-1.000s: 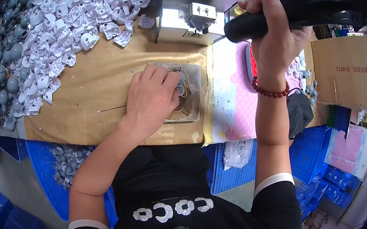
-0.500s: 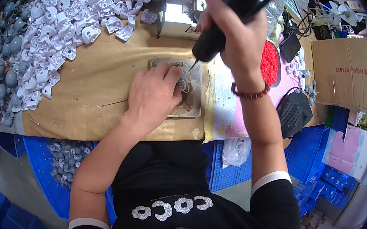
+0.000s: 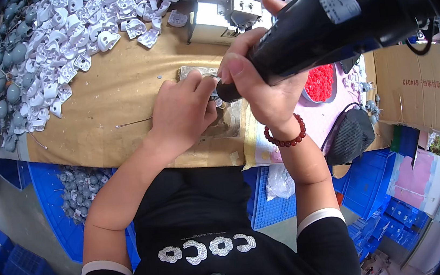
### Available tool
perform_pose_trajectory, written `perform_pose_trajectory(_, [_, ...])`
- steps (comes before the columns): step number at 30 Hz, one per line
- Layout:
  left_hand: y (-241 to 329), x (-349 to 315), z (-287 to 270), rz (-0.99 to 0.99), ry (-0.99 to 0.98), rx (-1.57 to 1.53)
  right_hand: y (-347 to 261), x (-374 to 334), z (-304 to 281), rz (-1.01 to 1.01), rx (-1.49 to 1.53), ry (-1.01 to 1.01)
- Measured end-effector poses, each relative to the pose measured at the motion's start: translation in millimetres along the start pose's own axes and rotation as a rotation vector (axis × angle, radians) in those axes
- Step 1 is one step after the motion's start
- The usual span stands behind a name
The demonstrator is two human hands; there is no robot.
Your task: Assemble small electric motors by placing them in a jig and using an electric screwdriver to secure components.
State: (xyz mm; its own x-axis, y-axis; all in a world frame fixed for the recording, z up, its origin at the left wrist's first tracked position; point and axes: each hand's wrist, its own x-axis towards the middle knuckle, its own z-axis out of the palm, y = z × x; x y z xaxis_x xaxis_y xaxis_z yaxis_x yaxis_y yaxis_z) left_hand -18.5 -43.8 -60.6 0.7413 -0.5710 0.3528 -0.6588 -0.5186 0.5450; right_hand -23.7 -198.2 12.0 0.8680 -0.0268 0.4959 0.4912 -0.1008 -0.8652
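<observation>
My right hand (image 3: 269, 91) is wrapped round a black electric screwdriver (image 3: 321, 28), held slanting with its nose end low beside my left fingertips. The bit is hidden from sight. My left hand (image 3: 181, 109) pinches a small grey plastic part, which now lies almost wholly behind my fingers and the tool. Both hands work over a flat metal plate (image 3: 232, 122) on the brown-covered table (image 3: 117, 95). A thin wire (image 3: 134, 123) sticks out to the left from under my left hand.
White plastic housings (image 3: 78, 37) and grey rounded parts with wires (image 3: 5, 59) are heaped at the far left. A metal screw-feeding box (image 3: 244, 12) stands beyond my hands. To the right are a tray of red pieces (image 3: 320, 85), a black mesh pouch (image 3: 350, 136) and a cardboard box (image 3: 415, 88).
My right hand has brought the screwdriver down and to the left, until its nose meets my left fingertips. The tool's body leans over more. My left hand has stayed nearly still.
</observation>
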Motion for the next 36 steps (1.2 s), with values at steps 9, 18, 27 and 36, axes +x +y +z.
perform_pose_trajectory(9, [1.9, 3.4, -11.0, -0.025, -0.038, -0.089, 9.8, -16.2, 0.3, -0.084, -0.089, -0.096])
perform_pose_trajectory(18, [2.7, 3.3, -12.0, -0.027, -0.029, -0.093, 8.6, -23.8, 0.8, -0.102, -0.118, -0.111])
perform_pose_trajectory(27, [5.1, 0.3, -12.4, -0.096, -0.104, -0.052, -4.7, -0.2, -11.8, 0.184, 0.204, 0.223])
perform_pose_trajectory(36, [4.3, -5.2, -11.3, -0.091, -0.087, -0.125, 88.9, 0.1, -128.7, 0.292, -0.203, 0.571])
